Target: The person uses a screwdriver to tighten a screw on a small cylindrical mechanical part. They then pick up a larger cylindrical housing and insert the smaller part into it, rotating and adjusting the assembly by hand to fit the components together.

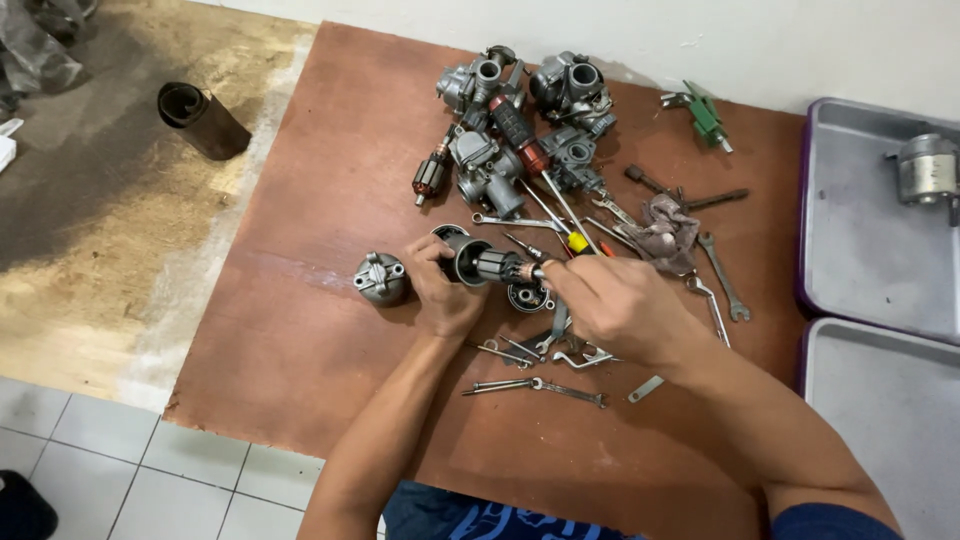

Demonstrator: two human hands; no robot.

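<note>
The left hand (443, 290) covers part of the dark motor casing (468, 258), so its near side cannot be seen. Right of the casing, the right hand (620, 305) hides some small tools. Two grey trays (860, 270) far right are cut off by the edge.

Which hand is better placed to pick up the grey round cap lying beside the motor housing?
Left. The left hand lies right beside the grey round cap; the right hand is farther, pinching the armature shaft.
</note>
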